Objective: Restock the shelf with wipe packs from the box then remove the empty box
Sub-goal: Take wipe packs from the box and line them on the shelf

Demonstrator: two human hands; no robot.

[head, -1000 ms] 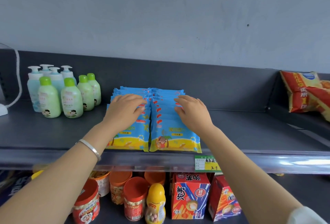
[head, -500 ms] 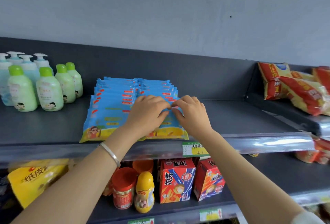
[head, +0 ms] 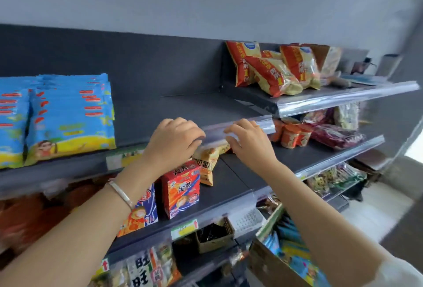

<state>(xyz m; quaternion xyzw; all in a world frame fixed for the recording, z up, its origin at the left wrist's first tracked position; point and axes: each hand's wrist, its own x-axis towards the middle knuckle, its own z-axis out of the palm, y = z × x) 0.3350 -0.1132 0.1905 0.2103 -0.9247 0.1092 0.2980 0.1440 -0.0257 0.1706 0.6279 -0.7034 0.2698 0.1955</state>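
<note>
Your left hand [head: 174,141] and right hand [head: 250,143], loosely curled, hold nothing at the clear plastic edge of the shelf [head: 183,106]; its bare matte metal lies right of the glossy wipe packs [head: 68,115].

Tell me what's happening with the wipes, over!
Left hand, right hand: empty, by the shelf. Stack of wipe packs far left. Box low right, not empty. Nothing in the way.
</note>
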